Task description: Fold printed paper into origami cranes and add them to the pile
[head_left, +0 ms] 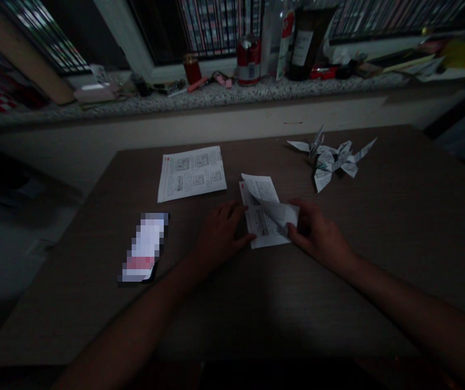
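Table: phone, beside the left forearm; printed sheet, flat, toward the far edge; folded cranes, far right, apparently two, though the light is poor. Sill behind: red can. Both arms reach in from the near side, converging. Paper: mid-table, partly turned up. Left hand: palm down, fingers parted, touching its left edge. Right hand: thumb and fingers pinching its lifted corner.

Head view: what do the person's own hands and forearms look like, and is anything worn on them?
The left hand and right hand are ungloved. The left forearm and right forearm show no sleeve, watch or bracelet. It is too dim to rule out small rings.
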A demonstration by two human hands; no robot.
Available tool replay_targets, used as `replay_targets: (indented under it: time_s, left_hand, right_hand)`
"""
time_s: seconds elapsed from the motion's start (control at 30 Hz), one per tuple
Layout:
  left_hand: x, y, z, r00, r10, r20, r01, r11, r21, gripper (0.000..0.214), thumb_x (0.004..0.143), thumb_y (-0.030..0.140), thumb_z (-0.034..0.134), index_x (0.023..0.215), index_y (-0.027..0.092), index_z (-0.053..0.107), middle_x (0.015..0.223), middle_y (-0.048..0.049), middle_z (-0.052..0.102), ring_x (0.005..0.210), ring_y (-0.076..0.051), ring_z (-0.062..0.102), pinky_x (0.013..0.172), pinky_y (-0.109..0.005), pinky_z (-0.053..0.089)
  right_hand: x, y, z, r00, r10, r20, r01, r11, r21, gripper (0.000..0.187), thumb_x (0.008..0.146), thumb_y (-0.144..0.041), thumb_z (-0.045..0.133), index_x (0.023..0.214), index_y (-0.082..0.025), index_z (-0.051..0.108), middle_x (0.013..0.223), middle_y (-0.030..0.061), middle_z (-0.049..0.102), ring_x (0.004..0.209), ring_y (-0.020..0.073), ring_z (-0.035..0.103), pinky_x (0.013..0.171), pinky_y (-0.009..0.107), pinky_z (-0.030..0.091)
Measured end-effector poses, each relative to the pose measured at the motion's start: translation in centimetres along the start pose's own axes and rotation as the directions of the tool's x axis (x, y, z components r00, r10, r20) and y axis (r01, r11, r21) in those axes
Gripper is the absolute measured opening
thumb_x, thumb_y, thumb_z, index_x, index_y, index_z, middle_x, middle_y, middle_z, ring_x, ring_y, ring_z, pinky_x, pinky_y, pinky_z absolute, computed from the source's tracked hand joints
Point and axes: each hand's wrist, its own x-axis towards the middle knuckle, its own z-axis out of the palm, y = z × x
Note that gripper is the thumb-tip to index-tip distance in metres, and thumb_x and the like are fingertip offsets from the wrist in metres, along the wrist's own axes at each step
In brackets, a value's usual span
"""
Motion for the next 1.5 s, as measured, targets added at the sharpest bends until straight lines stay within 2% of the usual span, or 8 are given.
replay_targets:
  time_s: [0.23, 0.5, 0.63, 0.9, 1.1, 1.2, 1.33, 1.5]
  left_hand:
    - [-0.4, -1.2, -0.7, 0.980, 0.134, 0.148, -0.140, 0.990, 0.027, 0.056, 0.103, 0.041, 0.053, 0.156, 0.027, 0.044, 0.169, -0.0074, 0.032, 0.156, -0.032, 0.029, 0.128, -0.057, 0.022]
    - [-0.5, -2.2, -1.6, 0.964, 0.170, 0.203, -0.173, 0.985, -0.006, 0.057, 0.098, 0.029, 0.054, 0.152, 0.016, 0.047, 0.165, -0.0108, 0.040, 0.153, -0.027, 0.036, 0.128, -0.049, 0.029]
    - [-0.5, -2.3, -1.8, 0.964, 0.159, 0.215, -0.164, 0.986, 0.009, 0.059, 0.095, 0.028, 0.055, 0.152, 0.017, 0.047, 0.164, -0.0111, 0.042, 0.153, -0.028, 0.037, 0.128, -0.050, 0.028]
    - [-0.7, -2.3, -1.9, 0.956, 0.180, 0.231, -0.189, 0.982, 0.019, 0.060, 0.096, 0.032, 0.057, 0.155, 0.025, 0.047, 0.166, -0.0103, 0.037, 0.155, -0.031, 0.032, 0.127, -0.056, 0.024]
    - [-0.5, -2.2, -2.0, 0.944, 0.209, 0.254, -0.202, 0.978, -0.055, 0.054, 0.103, 0.043, 0.053, 0.153, 0.024, 0.048, 0.167, -0.0064, 0.038, 0.154, -0.027, 0.034, 0.128, -0.050, 0.026]
    - [-0.5, -2.1, -2.4, 0.942, 0.185, 0.279, -0.174, 0.983, -0.063, 0.067, 0.099, 0.064, 0.054, 0.153, 0.025, 0.049, 0.167, -0.0067, 0.038, 0.153, -0.030, 0.036, 0.127, -0.051, 0.027]
    - [-0.5, -2.1, -2.8, 0.931, 0.212, 0.297, -0.196, 0.977, -0.084, 0.085, 0.088, 0.079, 0.058, 0.156, 0.029, 0.045, 0.168, -0.0063, 0.036, 0.154, -0.033, 0.034, 0.128, -0.052, 0.022]
    - [-0.4, -2.3, -2.6, 0.940, 0.244, 0.237, -0.223, 0.968, -0.112, 0.072, 0.092, 0.069, 0.063, 0.151, 0.029, 0.051, 0.159, -0.0060, 0.049, 0.146, -0.031, 0.046, 0.125, -0.052, 0.028]
  right_hand:
    - [0.4, 0.8, -2.0, 0.995, -0.068, 0.079, 0.074, 0.995, -0.073, 0.040, 0.101, -0.033, 0.054, 0.140, -0.027, 0.056, 0.097, 0.0063, 0.068, 0.068, 0.0198, 0.066, 0.068, 0.037, 0.058]
    - [0.6, 3.2, -3.5, 0.957, -0.120, 0.265, 0.157, 0.980, -0.120, 0.053, 0.095, -0.048, 0.066, 0.142, -0.025, 0.059, 0.114, 0.0117, 0.070, 0.093, 0.0284, 0.073, 0.078, 0.042, 0.062]
    - [0.4, 4.9, -4.1, 0.921, -0.139, 0.365, 0.198, 0.972, -0.128, 0.049, 0.096, -0.038, 0.063, 0.144, -0.027, 0.059, 0.122, 0.0112, 0.070, 0.099, 0.0277, 0.073, 0.083, 0.042, 0.062]
    - [0.6, 6.1, -4.0, 0.905, -0.217, 0.365, 0.285, 0.948, -0.142, 0.036, 0.097, -0.026, 0.057, 0.131, -0.026, 0.069, 0.110, 0.0122, 0.067, 0.091, 0.0260, 0.070, 0.077, 0.045, 0.063]
    - [1.3, 5.6, -4.2, 0.880, -0.292, 0.375, 0.310, 0.951, 0.011, 0.022, 0.098, -0.028, 0.060, 0.115, -0.022, 0.071, 0.152, 0.0135, 0.056, 0.138, 0.0325, 0.056, 0.110, 0.055, 0.051]
    - [1.5, 5.7, -4.4, 0.878, -0.264, 0.400, 0.250, 0.964, 0.087, 0.019, 0.099, -0.032, 0.058, 0.108, -0.024, 0.073, 0.149, 0.0100, 0.061, 0.134, 0.0299, 0.061, 0.111, 0.052, 0.052]
    - [1.6, 5.7, -4.6, 0.898, -0.186, 0.398, 0.177, 0.982, 0.060, 0.033, 0.102, -0.036, 0.054, 0.129, -0.024, 0.068, 0.136, 0.0094, 0.071, 0.121, 0.0277, 0.070, 0.104, 0.046, 0.057]
    - [1.6, 4.9, -5.2, 0.934, -0.035, 0.356, 0.052, 0.998, -0.037, 0.032, 0.103, -0.045, 0.049, 0.112, -0.023, 0.071, 0.101, 0.0073, 0.079, 0.088, 0.0266, 0.077, 0.076, 0.039, 0.060]
